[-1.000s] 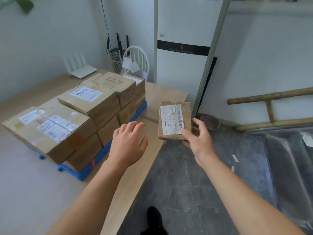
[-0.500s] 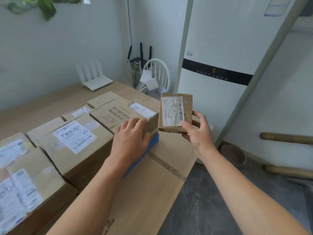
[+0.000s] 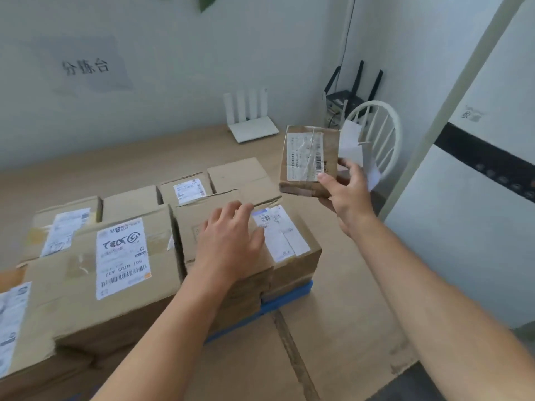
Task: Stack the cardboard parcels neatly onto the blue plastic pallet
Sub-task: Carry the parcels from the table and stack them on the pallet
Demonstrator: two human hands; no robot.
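Observation:
Several cardboard parcels (image 3: 127, 256) with white labels are stacked on the blue plastic pallet (image 3: 289, 299), of which only the right edge shows. My left hand (image 3: 228, 244) lies flat with straight fingers on the top of the rightmost stacked parcel (image 3: 289, 241). My right hand (image 3: 344, 192) holds a small flat parcel (image 3: 309, 157) by its lower right corner, tilted up in the air above and to the right of the stack, label facing me.
The pallet sits on a wooden table (image 3: 333, 328) against a pale wall. A white router (image 3: 252, 123) stands at the table's back. A white chair (image 3: 373, 131) and a tall white appliance (image 3: 477, 183) stand to the right.
I have moved closer to the stack. My left hand went from hovering to resting on the rightmost parcel. My right hand carried the small parcel along, held beside the stack.

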